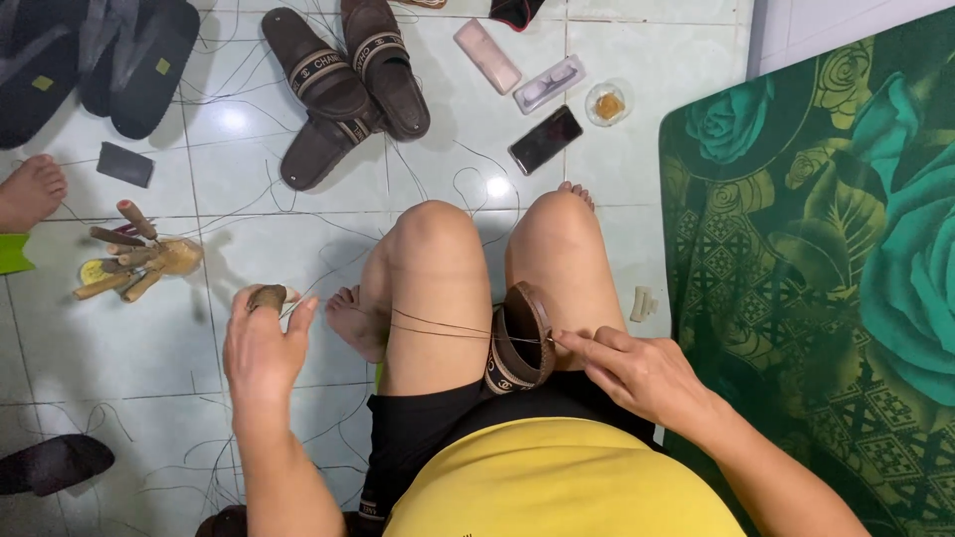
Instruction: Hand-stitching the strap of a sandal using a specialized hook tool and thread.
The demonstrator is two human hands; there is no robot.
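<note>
I sit on a tiled floor with my knees up. My left hand [264, 343] is closed on a wooden-handled tool [267, 295] and pulls a thin dark thread [438, 323] taut across my left leg. The thread runs to a brown sandal strap [519, 350] wedged between my thighs. My right hand [632, 370] pinches the thread or a needle at the strap's edge; which one is too small to tell.
Several brown sandals [343, 75] lie ahead on the tiles, black ones [95, 60] at top left. A bunch of wooden-handled tools [134, 264] lies left. A dark phone [545, 139], small cases and a round dish [607, 102] lie ahead. A green floral mat [826, 249] covers the right. Another person's foot [28, 191] shows at left.
</note>
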